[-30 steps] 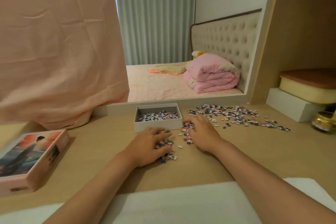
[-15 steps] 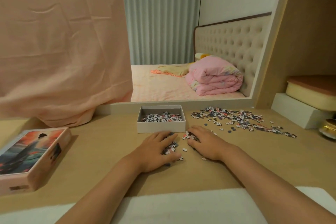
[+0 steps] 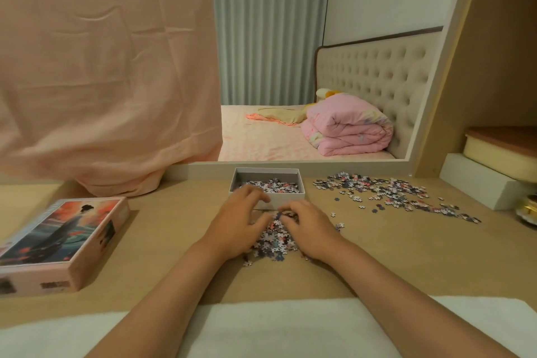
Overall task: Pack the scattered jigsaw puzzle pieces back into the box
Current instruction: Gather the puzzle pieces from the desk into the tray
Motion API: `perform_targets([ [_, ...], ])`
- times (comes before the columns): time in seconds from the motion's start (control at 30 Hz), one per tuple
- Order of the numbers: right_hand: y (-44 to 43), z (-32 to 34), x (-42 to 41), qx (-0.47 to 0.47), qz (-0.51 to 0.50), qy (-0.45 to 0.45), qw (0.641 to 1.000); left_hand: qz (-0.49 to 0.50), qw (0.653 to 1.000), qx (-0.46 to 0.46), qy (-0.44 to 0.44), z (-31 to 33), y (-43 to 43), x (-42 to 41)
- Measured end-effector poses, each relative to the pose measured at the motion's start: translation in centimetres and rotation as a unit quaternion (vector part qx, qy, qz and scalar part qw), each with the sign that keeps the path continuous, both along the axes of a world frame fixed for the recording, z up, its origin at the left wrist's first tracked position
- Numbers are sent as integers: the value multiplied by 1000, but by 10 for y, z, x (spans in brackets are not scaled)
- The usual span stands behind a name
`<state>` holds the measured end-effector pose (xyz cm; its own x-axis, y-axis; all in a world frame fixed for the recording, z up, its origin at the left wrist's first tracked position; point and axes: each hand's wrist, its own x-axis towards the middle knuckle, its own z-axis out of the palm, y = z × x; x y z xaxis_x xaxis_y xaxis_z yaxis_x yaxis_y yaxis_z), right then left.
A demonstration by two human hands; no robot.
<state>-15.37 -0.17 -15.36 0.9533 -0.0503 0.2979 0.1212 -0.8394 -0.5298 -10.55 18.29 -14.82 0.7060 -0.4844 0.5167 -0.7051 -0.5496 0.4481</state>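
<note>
A small white open box (image 3: 289,200) stands at the back of the desk with puzzle pieces (image 3: 274,185) inside. Just in front of it lies a heap of puzzle pieces (image 3: 273,240) between my two hands. My left hand (image 3: 235,225) presses against the heap's left side, its spread fingers reaching up over the box's front wall. My right hand (image 3: 312,229) cups the heap from the right, fingers curled over the top pieces. A wide scatter of loose pieces (image 3: 386,192) covers the desk to the right.
The pink box lid (image 3: 58,238) with a painted figure lies at the left. A pink cloth (image 3: 101,81) hangs behind it. White and yellow boxes (image 3: 479,183) and a gold jar (image 3: 527,212) stand at the right. A white towel (image 3: 276,328) covers the near edge.
Both hands have swept pieces together into one heap and moved closer together. My left hand's fingers have lifted toward the box; my right hand's fingers have curled in.
</note>
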Motion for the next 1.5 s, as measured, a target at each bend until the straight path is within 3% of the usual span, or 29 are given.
perform_targets([
  [0.07,-3,8,6,53,0,-38,998,61,998,-11,-3,0,7,9],
  [0.13,-10,13,14,25,-2,-86,996,97,995,-5,40,-3,10,15],
  [0.3,-24,14,36,-140,8,-98,985,47,986,-54,152,-10,2,25],
  [0.47,-41,12,41,-119,-10,-91,989,9,976,-138,168,-7,1,25],
  [0.6,-40,14,41,-133,-13,-124,983,112,989,-20,96,-2,17,33],
  [0.7,-24,21,35,-137,46,-117,982,214,960,120,137,-1,36,42],
  [0.8,-3,23,32,-161,131,-48,977,139,953,192,190,-3,39,38],
  [0.9,6,23,33,-168,149,6,974,70,943,237,221,1,26,21],
  [1.03,0,21,30,-169,160,84,969,56,947,230,216,7,8,6],
  [1.1,-7,26,25,-125,147,87,977,54,956,210,198,6,1,4],
  [1.2,-24,38,25,-40,90,3,995,53,961,196,188,3,-7,6],
  [1.27,-38,41,28,-80,58,-49,994,57,963,185,189,1,-9,12],
  [1.33,-50,37,30,-120,49,-25,991,52,965,178,186,2,-10,16],
  [1.43,-62,34,27,-83,42,7,996,28,968,176,176,6,-8,14],
  [1.5,-69,34,26,-98,-7,6,995,-13,957,192,219,9,-7,8],
])
